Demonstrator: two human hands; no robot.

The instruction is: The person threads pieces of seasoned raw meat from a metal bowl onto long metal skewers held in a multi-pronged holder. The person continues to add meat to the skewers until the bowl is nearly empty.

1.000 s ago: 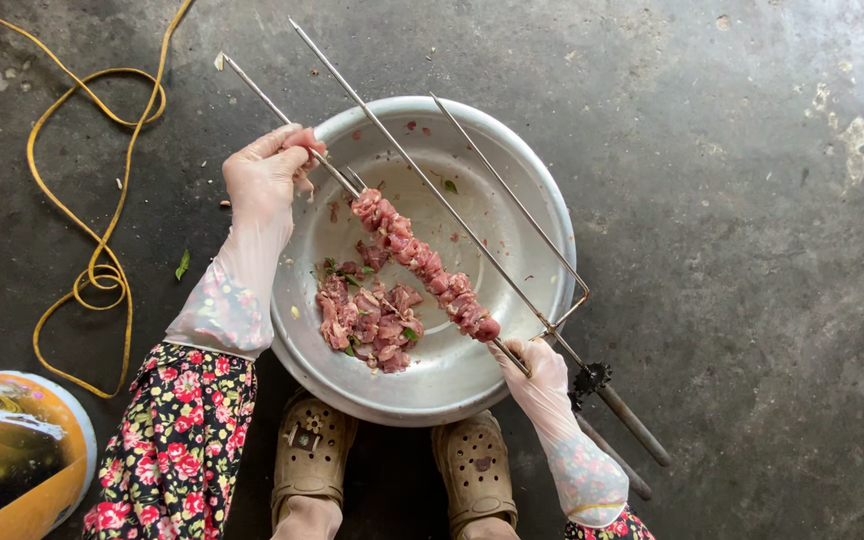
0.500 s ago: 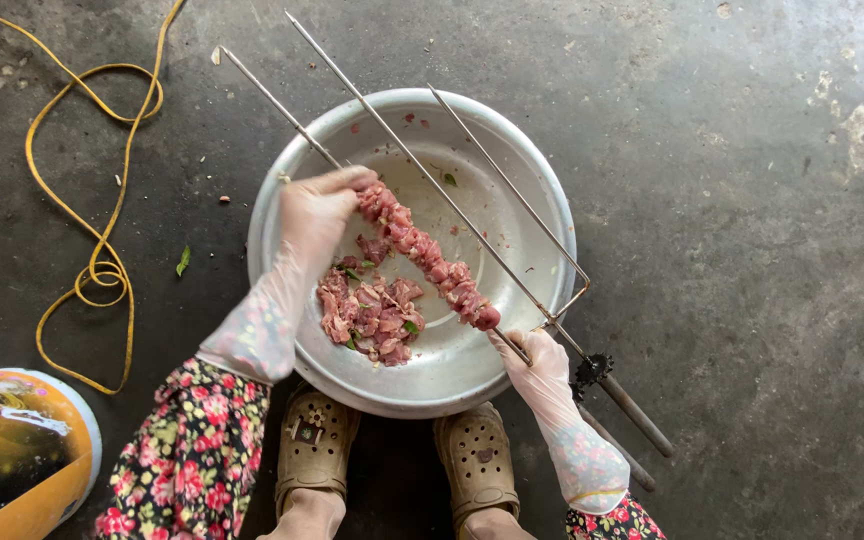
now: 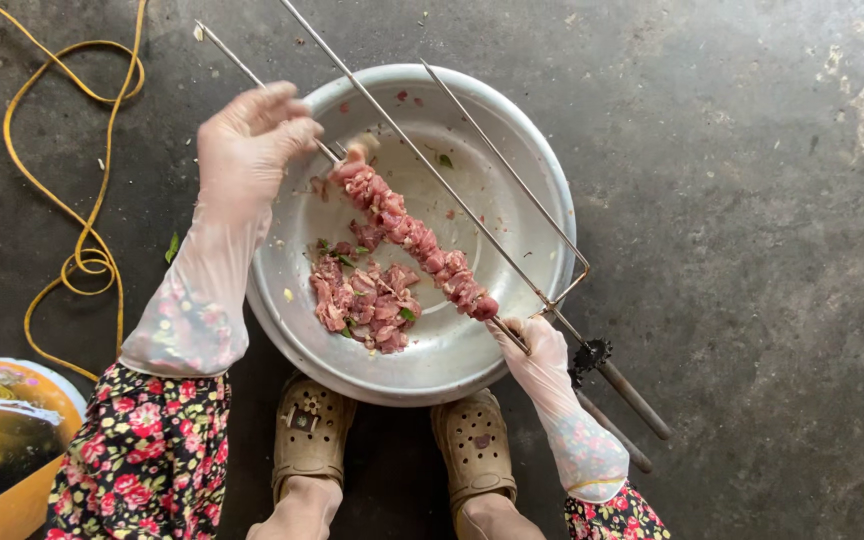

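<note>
Raw meat [image 3: 412,240] on the skewer [image 3: 282,100] over the bowl [image 3: 542,180] looks soft and slippery; gripping bare metal seems safest. Right hand [image 3: 537,345] clenches the handle end, left hand [image 3: 247,140] fingers pinch the shaft above the meat.

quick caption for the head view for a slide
Gloved left hand pinches the top of the meat on a metal skewer; right hand grips its lower end over a metal basin.

A dark concrete floor [image 3: 752,250] carries a metal bowl [image 3: 542,180] and yellow cord [image 3: 82,260].
</note>
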